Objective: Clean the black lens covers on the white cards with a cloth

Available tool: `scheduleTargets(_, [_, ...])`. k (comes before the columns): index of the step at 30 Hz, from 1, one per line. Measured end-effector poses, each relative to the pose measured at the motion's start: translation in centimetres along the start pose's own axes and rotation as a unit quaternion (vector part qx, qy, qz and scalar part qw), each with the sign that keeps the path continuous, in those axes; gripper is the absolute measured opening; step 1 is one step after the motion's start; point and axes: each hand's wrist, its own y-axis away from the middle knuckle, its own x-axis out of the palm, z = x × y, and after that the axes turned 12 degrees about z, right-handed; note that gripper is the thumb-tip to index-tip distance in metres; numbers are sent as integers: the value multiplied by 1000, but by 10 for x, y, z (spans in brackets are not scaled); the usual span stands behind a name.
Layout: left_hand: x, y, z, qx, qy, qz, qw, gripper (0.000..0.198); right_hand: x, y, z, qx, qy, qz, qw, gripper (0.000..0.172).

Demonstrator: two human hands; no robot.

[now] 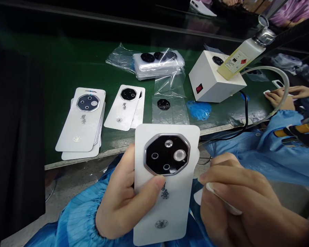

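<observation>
My left hand (128,202) grips a white phone back cover (176,199), with the thumb pressed on its face just under the camera window. That window (167,154) is a glossy black octagon with a silver rim and several lens rings. Dark lettering and a round emblem are printed below it. To the right, my right hand (244,192) is closed, pinching a small white flat piece (198,196); its kind is unclear because the fingers cover most of it. The right hand is apart from the cover.
On the green bench lie a stack of white covers (77,133), two more covers (121,111) and a plastic-wrapped pile (158,67). A white box (208,80) with a red switch carries a tilted bottle (240,60). Blue film (199,110) lies nearby. Another person's hands (285,97) work at right.
</observation>
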Motion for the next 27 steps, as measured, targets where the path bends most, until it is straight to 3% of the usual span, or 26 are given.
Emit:
scheduleTargets(5, [1, -2, 2, 28, -42, 5, 999, 40, 8, -2, -1, -10, -18, -4, 1000, 15])
scheduleTargets(10, [9, -1, 4, 81, -167, -47, 982, 29, 23, -6, 4, 7, -3, -30, 1000, 11])
scheduleTargets(15, [8, 4, 12, 81, -343, -98, 931, 28, 33, -10, 4, 4, -14, -19, 1000, 10])
scheduleTargets(20, [0, -3, 14, 165, -435, -24, 885, 48, 37, -9, 1, 5, -18, -22, 1000, 11])
scheduleTargets(27, [1, -6, 16, 168, -438, -36, 883, 46, 41, -10, -1, 18, 10, -17, 1000, 9])
